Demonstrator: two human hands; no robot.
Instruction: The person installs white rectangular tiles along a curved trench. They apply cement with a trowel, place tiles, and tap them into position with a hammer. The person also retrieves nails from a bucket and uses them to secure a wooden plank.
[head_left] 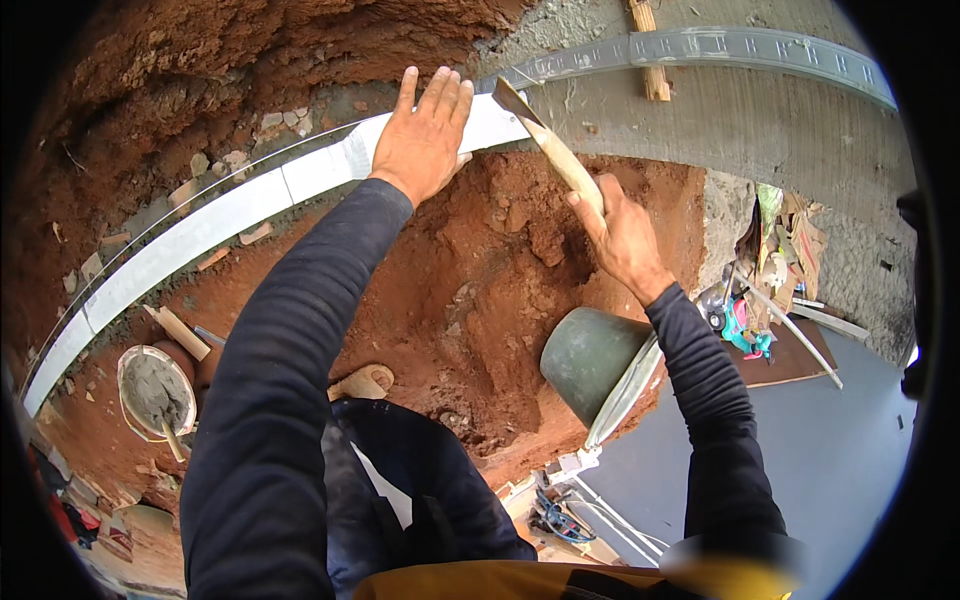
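My left hand point(422, 140) lies flat on a row of smooth white blocks point(245, 203), fingers stretched out and holding nothing. The row curves across the view over red earth, with thin seams between blocks. In my right hand point(625, 235) is a tool with a pale wooden handle point(568, 165), gripped at its lower end. Its dark metal head point(514, 101) is at the right end of the white row, beside my left hand; I cannot tell whether it touches. A thin string point(215, 187) runs along the far edge of the blocks.
A bucket of grey mortar point(157, 390) stands at the left, a handle sticking out. A tilted green bucket point(590, 360) is near my right forearm. Beyond are a metal channel point(760, 48) and a wooden stick point(650, 50) on a grey concrete surface. Debris point(775, 245) lies right.
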